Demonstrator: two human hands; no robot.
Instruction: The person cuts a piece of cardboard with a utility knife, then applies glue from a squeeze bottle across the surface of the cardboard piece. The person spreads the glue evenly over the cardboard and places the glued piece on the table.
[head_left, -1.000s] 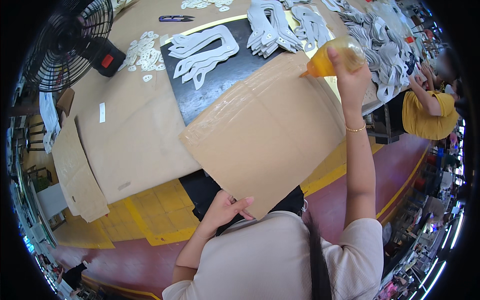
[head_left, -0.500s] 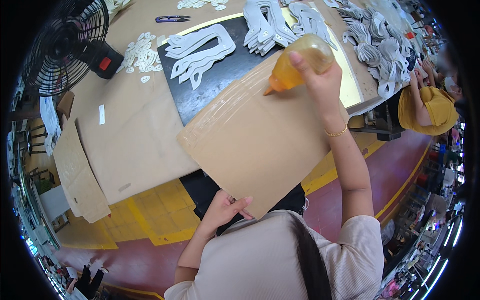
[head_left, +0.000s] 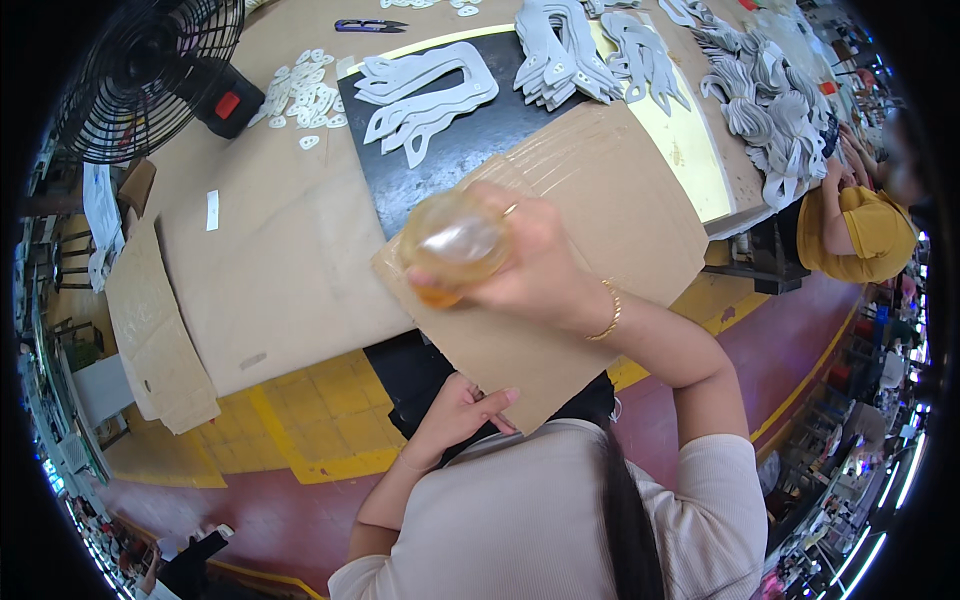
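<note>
My right hand [head_left: 540,262] is wrapped round a clear squeeze bottle [head_left: 455,238] of amber liquid. The bottle is tipped downward over the left part of a brown cardboard sheet [head_left: 620,190]; its nozzle tip is hidden. Wet-looking streaks run along the sheet's far edge. At the near corner, my left hand [head_left: 468,412] grips the cardboard between thumb and fingers. The sheet overlaps a black mat [head_left: 400,200] and juts past the table's near edge. Grey U-shaped cut pieces [head_left: 440,85] lie on the mat beyond it, with a stack of similar pieces [head_left: 560,60] to their right.
A black fan [head_left: 150,75] stands at the far left, beside small white pieces [head_left: 300,95]. Thread snips [head_left: 370,26] lie at the back. Another cardboard piece [head_left: 160,320] hangs over the left edge. Grey bundles [head_left: 770,120] fill the right, near a person in yellow [head_left: 865,215].
My right hand has swept the bottle left and nearer, from the sheet's far edge to its left part. My left hand keeps its grip on the corner. The view has shifted slightly.
</note>
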